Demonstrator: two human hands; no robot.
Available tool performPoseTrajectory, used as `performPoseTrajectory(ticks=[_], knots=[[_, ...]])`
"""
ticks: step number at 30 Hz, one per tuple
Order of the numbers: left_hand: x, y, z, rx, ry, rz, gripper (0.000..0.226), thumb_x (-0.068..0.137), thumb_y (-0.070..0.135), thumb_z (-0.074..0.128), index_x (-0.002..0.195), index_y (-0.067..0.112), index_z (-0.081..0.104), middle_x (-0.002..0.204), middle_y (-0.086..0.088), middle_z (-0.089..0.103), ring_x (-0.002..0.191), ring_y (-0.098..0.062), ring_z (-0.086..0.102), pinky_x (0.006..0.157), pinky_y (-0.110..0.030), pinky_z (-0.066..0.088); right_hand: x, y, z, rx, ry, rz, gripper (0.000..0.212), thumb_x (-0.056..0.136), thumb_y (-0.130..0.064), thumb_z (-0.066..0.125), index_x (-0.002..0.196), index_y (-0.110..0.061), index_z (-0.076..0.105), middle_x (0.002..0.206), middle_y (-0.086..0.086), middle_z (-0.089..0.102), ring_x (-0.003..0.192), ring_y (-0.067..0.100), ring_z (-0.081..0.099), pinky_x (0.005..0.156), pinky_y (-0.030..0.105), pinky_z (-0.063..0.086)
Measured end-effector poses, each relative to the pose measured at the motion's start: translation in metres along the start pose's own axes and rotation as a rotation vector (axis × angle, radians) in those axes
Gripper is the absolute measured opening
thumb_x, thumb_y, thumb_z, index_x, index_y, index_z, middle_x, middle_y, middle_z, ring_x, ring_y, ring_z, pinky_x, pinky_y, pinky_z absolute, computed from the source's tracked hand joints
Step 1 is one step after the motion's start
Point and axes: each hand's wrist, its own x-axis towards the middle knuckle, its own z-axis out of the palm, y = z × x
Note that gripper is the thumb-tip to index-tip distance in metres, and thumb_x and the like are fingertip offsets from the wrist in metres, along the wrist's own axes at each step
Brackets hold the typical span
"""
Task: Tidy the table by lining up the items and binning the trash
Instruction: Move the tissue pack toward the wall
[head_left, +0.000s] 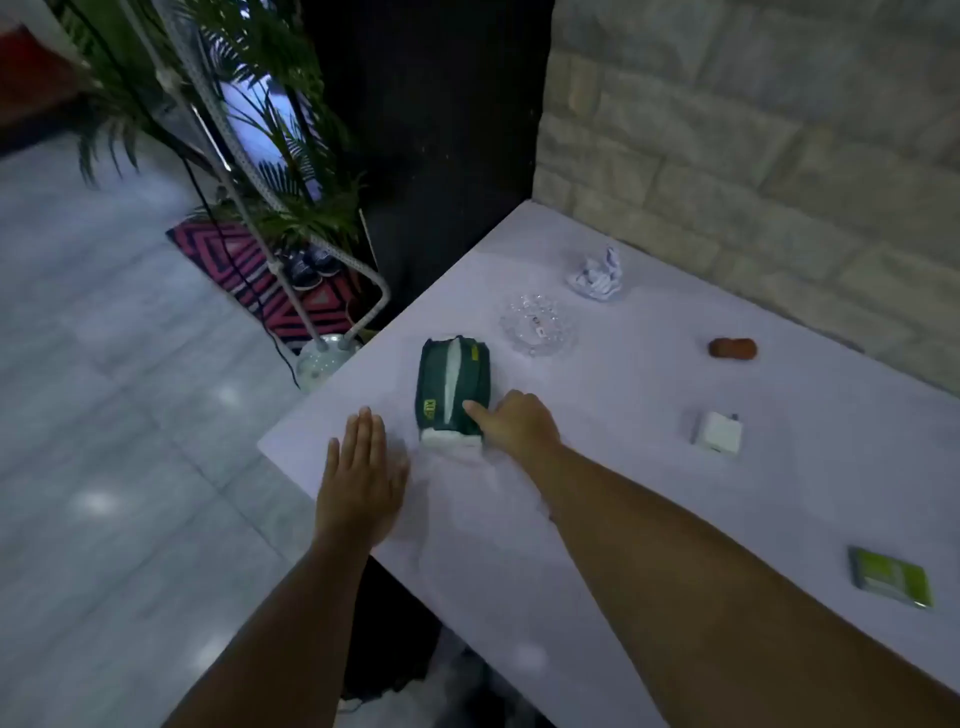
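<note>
The green tissue pack (453, 387) lay near the white table's (597, 499) left corner. The right hand (511, 422) touched its side, grip loose around nothing; the left hand (358, 475) rested flat and open beside it. Beyond stood a glass dish (537, 325) and crumpled paper (597, 278), unobstructed.

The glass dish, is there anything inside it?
The glass dish holds a tiny pale speck near its middle, too small to identify. The white table shows through the clear glass; nothing else is visible.
</note>
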Motion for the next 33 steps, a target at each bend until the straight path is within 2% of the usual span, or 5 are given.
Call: performPoseTrajectory(ticks=[5, 10, 18, 25, 33], knots=[[-0.006, -0.019, 0.022, -0.031, -0.074, -0.041, 0.069, 0.100, 0.048, 0.015, 0.153, 0.006, -0.003, 0.163, -0.011, -0.008, 0.151, -0.023, -0.009, 0.124, -0.045, 0.001, 0.008, -0.015, 0.014, 0.179, -0.162, 0.042, 0.055, 0.076, -0.059, 0.070, 0.104, -0.012, 0.067, 0.093, 0.006, 0.068, 0.084, 0.026, 0.064, 0.070, 0.031, 0.051], [-0.011, -0.024, 0.032, -0.041, -0.094, -0.053, 0.069, 0.100, 0.047, 0.016, 0.153, 0.006, -0.003, 0.164, -0.010, -0.006, 0.151, -0.022, -0.007, 0.124, -0.044, 0.002, 0.013, -0.013, 0.020, 0.321, -0.173, 0.103, 0.044, 0.076, -0.045, 0.078, 0.098, -0.009, 0.069, 0.082, 0.007, 0.068, 0.081, 0.027, 0.068, 0.070, 0.034, 0.055], [-0.014, -0.023, 0.029, -0.069, -0.088, -0.034, 0.070, 0.101, 0.048, 0.017, 0.153, 0.007, -0.005, 0.164, -0.009, -0.008, 0.151, -0.022, -0.009, 0.124, -0.044, 0.001, 0.005, -0.016, 0.019, 0.880, -0.207, 0.312, 0.024, 0.084, -0.017, 0.074, 0.104, -0.007, 0.065, 0.111, 0.020, 0.067, 0.096, 0.036, 0.066, 0.079, 0.053, 0.059], [-0.019, -0.021, 0.021, -0.046, -0.092, 0.008, 0.075, 0.095, 0.053, 0.002, 0.153, 0.005, -0.001, 0.164, -0.013, -0.003, 0.152, -0.026, -0.004, 0.124, -0.045, 0.003, -0.014, -0.011, 0.014, 1.233, -0.248, 0.341, 0.022, 0.082, -0.007, 0.074, 0.101, 0.000, 0.064, 0.102, 0.021, 0.068, 0.085, 0.039, 0.069, 0.071, 0.055, 0.060], [0.030, 0.044, -0.009, -0.049, 0.013, 0.239, 0.087, 0.088, 0.058, -0.012, 0.152, 0.002, 0.007, 0.163, -0.015, 0.003, 0.152, -0.027, 0.001, 0.123, -0.046, 0.006, -0.018, 0.021, -0.068, 1.451, 0.038, 0.279, 0.023, 0.083, -0.014, 0.074, 0.102, -0.003, 0.066, 0.103, 0.016, 0.069, 0.092, 0.035, 0.067, 0.067, 0.045, 0.062]])
